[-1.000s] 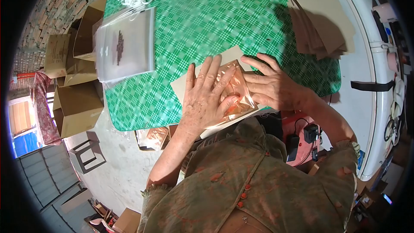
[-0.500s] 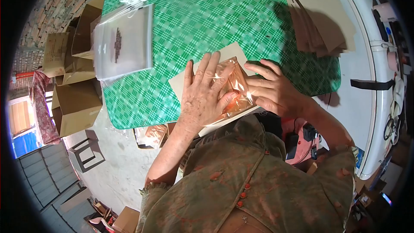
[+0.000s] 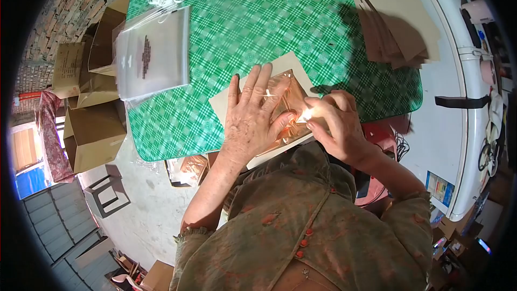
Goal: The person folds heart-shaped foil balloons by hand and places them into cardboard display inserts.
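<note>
Table layout, head view

A card sheet [image 3: 280,63] is lying at the table's [image 3: 280,16] near edge; a filled bag [image 3: 291,102] is resting on it, between both hands; clear bags [image 3: 153,54] are sitting far left; a card stack [image 3: 401,21] far right; boxes [image 3: 91,129] are standing beyond the left edge.

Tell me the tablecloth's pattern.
The tablecloth is a green and white check, clearest in the head view.
</note>
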### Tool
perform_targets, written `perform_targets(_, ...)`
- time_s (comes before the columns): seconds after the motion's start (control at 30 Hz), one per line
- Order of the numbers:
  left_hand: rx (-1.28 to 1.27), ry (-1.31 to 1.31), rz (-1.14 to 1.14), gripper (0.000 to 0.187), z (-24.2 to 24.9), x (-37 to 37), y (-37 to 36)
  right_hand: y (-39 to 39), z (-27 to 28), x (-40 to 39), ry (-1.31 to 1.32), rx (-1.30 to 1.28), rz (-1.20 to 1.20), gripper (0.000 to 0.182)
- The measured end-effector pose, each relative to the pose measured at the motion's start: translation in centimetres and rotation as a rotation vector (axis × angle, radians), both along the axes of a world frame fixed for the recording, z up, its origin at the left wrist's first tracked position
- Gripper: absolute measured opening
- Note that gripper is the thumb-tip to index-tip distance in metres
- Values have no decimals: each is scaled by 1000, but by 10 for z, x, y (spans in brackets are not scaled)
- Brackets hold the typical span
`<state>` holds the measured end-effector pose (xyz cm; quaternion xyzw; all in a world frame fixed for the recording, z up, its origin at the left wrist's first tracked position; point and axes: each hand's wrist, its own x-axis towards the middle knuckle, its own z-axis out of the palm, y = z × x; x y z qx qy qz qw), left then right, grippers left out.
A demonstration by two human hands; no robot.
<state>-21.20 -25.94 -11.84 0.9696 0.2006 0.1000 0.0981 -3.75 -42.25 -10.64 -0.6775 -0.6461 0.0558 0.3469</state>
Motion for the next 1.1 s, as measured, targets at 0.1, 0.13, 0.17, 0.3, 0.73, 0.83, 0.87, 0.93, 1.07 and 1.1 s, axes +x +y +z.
perform_targets(0.1,-12,-8,3,69,2,0,0,6,-3,-7,-108,-13,-45,37)
perform_targets(0.13,-18,-12,4,69,2,0,-1,7,-4,-10,-149,-17,-64,36)
perform_targets(0.17,-15,-20,6,69,1,0,0,8,-4,-12,-188,-20,-82,35)
perform_targets(0.3,-20,-30,11,67,0,-1,-1,13,4,-23,-325,-1,-187,43)
perform_targets(0.73,34,70,27,75,-2,1,-3,53,-19,-61,-73,-106,34,107)
perform_targets(0.83,22,36,11,78,-8,-1,-2,51,-19,-56,-57,-116,30,106)
perform_targets(0.87,14,23,5,78,-9,-2,-1,51,-16,-56,-68,-126,16,104)
perform_targets(0.93,-24,-10,-1,78,-8,-3,-1,51,-18,-53,-90,-137,9,103)
perform_targets(1.07,-83,-120,-4,76,-10,-6,-1,52,-20,-51,-163,-153,-51,98)
perform_targets(1.1,-84,-134,0,75,-10,-5,-1,54,-20,-48,-169,-150,-54,97)
